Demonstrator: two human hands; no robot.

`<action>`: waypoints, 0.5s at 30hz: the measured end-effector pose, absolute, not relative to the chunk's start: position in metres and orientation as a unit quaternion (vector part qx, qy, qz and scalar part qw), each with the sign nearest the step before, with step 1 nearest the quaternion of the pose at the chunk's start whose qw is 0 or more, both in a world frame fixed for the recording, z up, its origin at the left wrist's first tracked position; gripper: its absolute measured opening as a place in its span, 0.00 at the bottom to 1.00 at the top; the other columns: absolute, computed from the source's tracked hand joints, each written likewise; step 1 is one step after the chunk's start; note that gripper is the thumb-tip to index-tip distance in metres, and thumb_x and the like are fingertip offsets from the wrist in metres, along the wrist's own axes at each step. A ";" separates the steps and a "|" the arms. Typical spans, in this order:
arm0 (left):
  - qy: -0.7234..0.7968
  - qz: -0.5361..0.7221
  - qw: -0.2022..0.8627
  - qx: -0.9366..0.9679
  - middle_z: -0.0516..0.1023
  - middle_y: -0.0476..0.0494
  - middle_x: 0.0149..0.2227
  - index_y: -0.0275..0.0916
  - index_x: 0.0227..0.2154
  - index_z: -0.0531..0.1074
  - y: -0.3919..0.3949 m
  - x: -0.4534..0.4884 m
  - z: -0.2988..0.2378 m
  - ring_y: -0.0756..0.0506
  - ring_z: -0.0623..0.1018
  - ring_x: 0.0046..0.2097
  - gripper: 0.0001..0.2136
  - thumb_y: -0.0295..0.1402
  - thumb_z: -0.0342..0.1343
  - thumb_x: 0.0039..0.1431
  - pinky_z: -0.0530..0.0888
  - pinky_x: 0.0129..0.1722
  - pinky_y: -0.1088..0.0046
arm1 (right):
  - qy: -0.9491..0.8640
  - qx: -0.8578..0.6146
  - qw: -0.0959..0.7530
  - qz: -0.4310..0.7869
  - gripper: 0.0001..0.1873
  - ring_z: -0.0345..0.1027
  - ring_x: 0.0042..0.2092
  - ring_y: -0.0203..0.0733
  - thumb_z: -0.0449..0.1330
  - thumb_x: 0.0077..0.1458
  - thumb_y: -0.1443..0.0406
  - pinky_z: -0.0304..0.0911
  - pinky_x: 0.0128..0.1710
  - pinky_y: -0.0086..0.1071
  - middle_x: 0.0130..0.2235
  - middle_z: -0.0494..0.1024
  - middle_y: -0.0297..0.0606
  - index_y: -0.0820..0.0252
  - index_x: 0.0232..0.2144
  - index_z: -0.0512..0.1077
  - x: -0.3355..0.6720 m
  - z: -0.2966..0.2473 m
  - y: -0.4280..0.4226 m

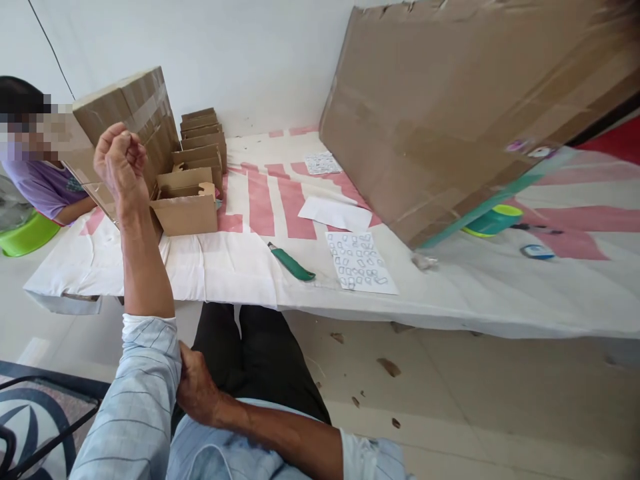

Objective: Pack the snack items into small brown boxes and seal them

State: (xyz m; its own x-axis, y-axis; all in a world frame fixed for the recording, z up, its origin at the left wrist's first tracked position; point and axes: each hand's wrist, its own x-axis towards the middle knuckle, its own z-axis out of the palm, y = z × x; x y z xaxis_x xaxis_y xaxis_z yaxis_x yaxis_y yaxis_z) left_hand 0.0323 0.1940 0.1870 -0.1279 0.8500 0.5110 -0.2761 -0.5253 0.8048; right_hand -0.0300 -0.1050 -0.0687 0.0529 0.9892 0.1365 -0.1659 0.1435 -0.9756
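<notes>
My left hand [120,157] is raised above the table's left side, its fingers curled in with nothing visible in them. Behind it stands a tall taped cardboard box [145,110]. My right hand [197,387] reaches across my body and grips the striped light-blue sleeve [147,373] near my left elbow; its fingertips are hidden behind the arm. A small open carton [187,213] sits just right of my left forearm, with several more in a row behind it. On the cloth in front of me lies a green utility knife [291,262], touched by neither hand.
A sheet with small drawings [361,262] and a folded white paper [336,213] lie mid-table. A large cardboard piece [465,120] leans at right, beside a green tape roll [494,220]. Another person [43,177] sits at far left. Cardboard scraps [389,367] litter the floor.
</notes>
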 end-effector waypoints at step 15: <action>0.237 0.582 0.038 0.777 0.82 0.50 0.32 0.52 0.31 0.82 0.111 -0.012 0.162 0.41 0.78 0.33 0.08 0.34 0.58 0.60 0.75 0.39 0.56 | -0.642 -0.332 0.486 0.492 0.07 0.70 0.31 0.36 0.63 0.60 0.63 0.65 0.34 0.29 0.29 0.79 0.33 0.57 0.32 0.79 0.052 -0.018 -0.118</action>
